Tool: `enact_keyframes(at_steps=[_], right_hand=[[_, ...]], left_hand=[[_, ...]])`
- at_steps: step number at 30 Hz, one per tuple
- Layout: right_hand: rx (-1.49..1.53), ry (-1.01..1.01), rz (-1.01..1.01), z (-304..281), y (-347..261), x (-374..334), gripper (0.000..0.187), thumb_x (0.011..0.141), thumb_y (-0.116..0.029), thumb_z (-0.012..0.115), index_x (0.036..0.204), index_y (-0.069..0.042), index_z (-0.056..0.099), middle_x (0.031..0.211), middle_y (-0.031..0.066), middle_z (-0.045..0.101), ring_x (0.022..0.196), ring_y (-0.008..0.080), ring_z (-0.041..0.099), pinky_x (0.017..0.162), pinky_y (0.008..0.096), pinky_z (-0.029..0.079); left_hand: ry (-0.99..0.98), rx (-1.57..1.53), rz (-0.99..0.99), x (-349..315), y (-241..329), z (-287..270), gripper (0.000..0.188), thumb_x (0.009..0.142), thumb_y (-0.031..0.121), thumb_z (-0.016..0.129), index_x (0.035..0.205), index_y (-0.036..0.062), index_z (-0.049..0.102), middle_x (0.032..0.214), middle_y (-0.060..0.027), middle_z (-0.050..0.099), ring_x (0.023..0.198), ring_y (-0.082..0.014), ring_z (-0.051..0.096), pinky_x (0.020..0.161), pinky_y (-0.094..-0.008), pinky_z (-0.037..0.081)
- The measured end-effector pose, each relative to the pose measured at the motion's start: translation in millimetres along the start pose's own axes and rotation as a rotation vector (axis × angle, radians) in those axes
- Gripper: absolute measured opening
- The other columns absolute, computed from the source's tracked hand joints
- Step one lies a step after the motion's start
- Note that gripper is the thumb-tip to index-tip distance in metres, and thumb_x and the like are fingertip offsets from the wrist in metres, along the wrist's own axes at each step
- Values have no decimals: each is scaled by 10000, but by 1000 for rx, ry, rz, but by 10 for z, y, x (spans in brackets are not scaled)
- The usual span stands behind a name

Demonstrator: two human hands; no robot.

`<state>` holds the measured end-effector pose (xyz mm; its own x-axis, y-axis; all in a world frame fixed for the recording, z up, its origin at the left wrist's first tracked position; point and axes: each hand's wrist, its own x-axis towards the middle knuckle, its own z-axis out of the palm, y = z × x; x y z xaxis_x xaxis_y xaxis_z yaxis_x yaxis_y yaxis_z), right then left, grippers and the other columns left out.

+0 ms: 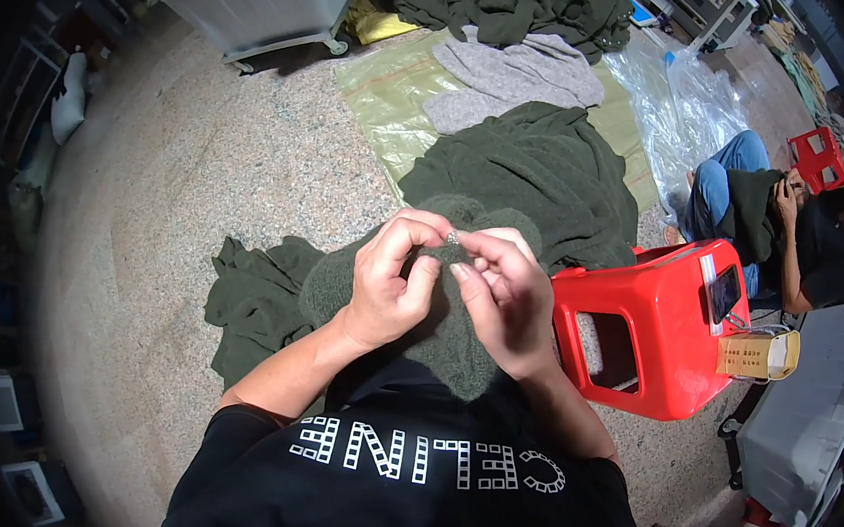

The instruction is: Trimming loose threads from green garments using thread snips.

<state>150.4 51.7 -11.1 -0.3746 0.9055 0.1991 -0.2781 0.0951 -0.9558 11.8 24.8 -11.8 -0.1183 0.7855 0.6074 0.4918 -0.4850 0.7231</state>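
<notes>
- Because the shiny piece (452, 239) is tiny, I judge small, slow fingertip moves best, with the green knit (465, 355) held taut.
- Left hand (391, 278) and right hand (510, 296): narrow thumb-and-finger pinches on the knit; which bears the shiny piece, I cannot tell.
- Knit: left of the red stool (685, 341), beneath my fingertips; shiny piece between them.
</notes>
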Motion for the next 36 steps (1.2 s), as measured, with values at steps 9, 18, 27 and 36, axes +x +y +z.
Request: enact_keyframes(at_steps=[9, 18, 27, 36], right_hand=[[-610, -96, -552, -90, -5, 81, 306, 695, 95, 572, 958, -25, 473, 857, 146, 545, 729, 288, 550, 610, 334, 463], [-578, -156, -589, -126, -38, 12, 347, 627, 110, 561, 918, -34, 440, 833, 137, 504, 692, 277, 524, 585, 335, 449], [-797, -63, -742, -130, 7, 1, 289, 647, 103, 553, 895, -23, 472, 844, 119, 501, 679, 246, 534, 536, 322, 447], [-809, -95, -849, -162, 174, -134, 198, 642, 84, 626, 824, 11, 598, 786, 99, 533, 677, 245, 543, 543, 314, 455]], left_hand=[[-104, -38, -30, -20, 91, -51, 128, 708, -65, 520, 825, -12, 516, 956, -165, 620, 793, -235, 621, 661, -288, 488], [-476, -112, 89, 242, 85, -286, 230, 761, -118, 506, 963, -41, 583, 874, -141, 623, 771, -222, 624, 662, -291, 501], [-282, -176, -190, -33, 158, -81, 99, 781, -45, 556, 879, -33, 563, 781, -67, 594, 655, -93, 547, 557, -210, 426], [-194, -836, -751, -145, 27, -95, 154, 853, 65, 566, 993, -1, 560, 959, -31, 585, 857, -79, 531, 787, -220, 414]])
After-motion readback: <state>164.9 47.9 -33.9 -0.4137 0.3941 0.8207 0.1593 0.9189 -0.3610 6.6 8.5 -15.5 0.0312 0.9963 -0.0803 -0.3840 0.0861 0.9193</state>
